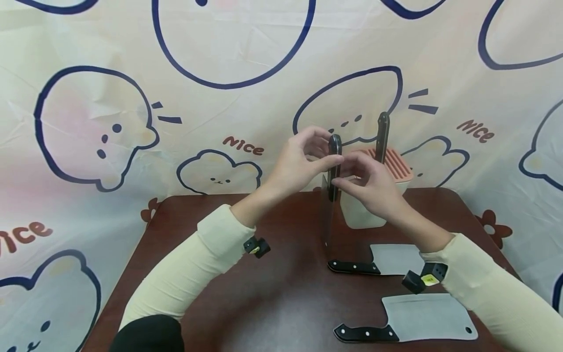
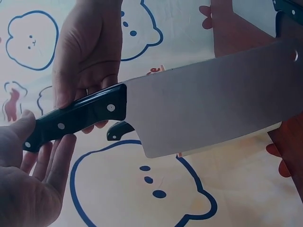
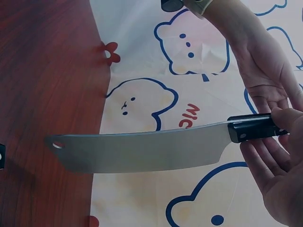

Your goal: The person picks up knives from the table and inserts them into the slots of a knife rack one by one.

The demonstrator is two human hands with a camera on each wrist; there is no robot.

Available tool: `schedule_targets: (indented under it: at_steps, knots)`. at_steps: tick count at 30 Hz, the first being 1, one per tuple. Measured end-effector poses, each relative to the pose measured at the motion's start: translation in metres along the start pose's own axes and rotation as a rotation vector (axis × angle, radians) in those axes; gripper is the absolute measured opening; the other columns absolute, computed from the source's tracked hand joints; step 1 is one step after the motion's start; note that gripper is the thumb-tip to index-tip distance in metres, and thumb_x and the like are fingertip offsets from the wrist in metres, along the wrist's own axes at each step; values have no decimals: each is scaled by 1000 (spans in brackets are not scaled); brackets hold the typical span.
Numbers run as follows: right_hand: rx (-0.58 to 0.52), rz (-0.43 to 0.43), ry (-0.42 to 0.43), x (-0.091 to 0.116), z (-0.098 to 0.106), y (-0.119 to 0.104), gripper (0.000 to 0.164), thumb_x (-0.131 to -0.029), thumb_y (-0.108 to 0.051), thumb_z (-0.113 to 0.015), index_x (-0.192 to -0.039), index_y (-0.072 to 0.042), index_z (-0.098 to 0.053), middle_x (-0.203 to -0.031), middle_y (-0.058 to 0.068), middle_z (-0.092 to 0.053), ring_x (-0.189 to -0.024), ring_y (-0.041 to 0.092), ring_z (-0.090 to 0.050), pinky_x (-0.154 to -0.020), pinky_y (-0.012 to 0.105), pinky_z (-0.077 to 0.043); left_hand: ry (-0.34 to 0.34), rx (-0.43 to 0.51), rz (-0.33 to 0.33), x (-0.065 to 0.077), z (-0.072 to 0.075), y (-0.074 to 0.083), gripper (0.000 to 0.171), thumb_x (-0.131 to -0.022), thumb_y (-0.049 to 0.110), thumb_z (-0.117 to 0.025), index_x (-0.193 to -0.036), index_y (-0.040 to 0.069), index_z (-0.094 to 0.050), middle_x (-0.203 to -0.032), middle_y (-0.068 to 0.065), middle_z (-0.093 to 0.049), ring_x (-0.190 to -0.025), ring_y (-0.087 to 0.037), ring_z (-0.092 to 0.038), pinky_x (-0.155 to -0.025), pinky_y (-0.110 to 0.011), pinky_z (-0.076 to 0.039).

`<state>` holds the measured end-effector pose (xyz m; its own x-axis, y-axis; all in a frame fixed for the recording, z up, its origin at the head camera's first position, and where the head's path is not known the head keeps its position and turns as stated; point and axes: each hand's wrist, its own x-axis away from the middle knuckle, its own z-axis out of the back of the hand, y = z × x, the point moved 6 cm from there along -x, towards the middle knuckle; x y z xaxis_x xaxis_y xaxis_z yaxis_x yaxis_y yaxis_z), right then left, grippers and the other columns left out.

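Note:
Both hands hold a cleaver (image 1: pixel 335 161) upright, its black riveted handle at the top and its broad blade (image 2: pixel 213 99) pointing down. My left hand (image 1: pixel 303 154) pinches the handle near its upper end, thumb on one side and fingers curled behind. Lower on the same handle, my right hand (image 1: pixel 371 186) grips with thumb and fingers. In the right wrist view the blade (image 3: pixel 142 153) shows a hole near its tip corner. Just behind the right hand stands a whitish knife holder (image 1: pixel 362 212) with an orange slotted top (image 1: pixel 398 166). Another black-handled knife (image 1: pixel 382 134) sticks up from it.
Two more cleavers lie flat on the dark red-brown table (image 1: pixel 250 288): one cleaver (image 1: pixel 396 259) below the holder, partly behind the right sleeve, and another cleaver (image 1: pixel 426 318) nearer the front. A cartoon-printed cloth (image 1: pixel 220 112) hangs behind the table.

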<state>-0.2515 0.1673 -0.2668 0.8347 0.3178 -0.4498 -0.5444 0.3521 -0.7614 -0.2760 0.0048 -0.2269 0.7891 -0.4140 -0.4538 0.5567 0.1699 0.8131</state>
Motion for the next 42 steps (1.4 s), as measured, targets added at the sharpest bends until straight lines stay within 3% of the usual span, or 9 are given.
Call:
schedule_targets:
  at_steps: [11, 20, 25, 32, 42]
  knots:
    - [7, -7, -4, 2, 3, 0, 39, -91, 0, -73, -128, 1, -60, -116, 11, -65, -100, 15, -66, -88, 21, -55, -31, 0, -7, 1, 0, -1, 37, -93, 17, -77, -125, 8, -62, -104, -5, -66, -96, -16, -67, -89, -33, -56]
    - [77, -108, 23, 10, 22, 2, 40, -94, -13, -74, -131, -4, -60, -121, 7, -65, -105, 11, -66, -89, 18, -52, -35, -6, -31, 7, 13, -7, 31, -99, 20, -68, -127, 9, -63, -109, -3, -69, -91, -17, -67, -81, -33, -57]
    - [99, -141, 40, 16, 36, 0, 41, -95, -14, -73, -133, -5, -59, -121, 5, -64, -105, 9, -65, -89, 18, -50, -51, -38, -13, 15, 22, -19, 28, -100, 19, -67, -124, 7, -64, -107, -4, -70, -91, -22, -68, -80, -34, -57]
    - [114, -179, 56, 25, 54, -2, 42, -97, -17, -70, -136, -7, -57, -116, -1, -68, -106, 12, -63, -89, 22, -47, -115, -96, 58, 32, 27, -41, 28, -101, 20, -65, -125, 6, -65, -112, -5, -69, -100, -17, -66, -88, -36, -56]
    - [129, -202, 123, 31, 78, -14, 38, -97, -16, -70, -134, -12, -60, -112, -5, -71, -103, 12, -67, -88, 17, -51, -248, -110, 133, 63, 9, -76, 27, -101, 17, -66, -126, 7, -64, -113, -3, -69, -102, -17, -65, -92, -37, -55]
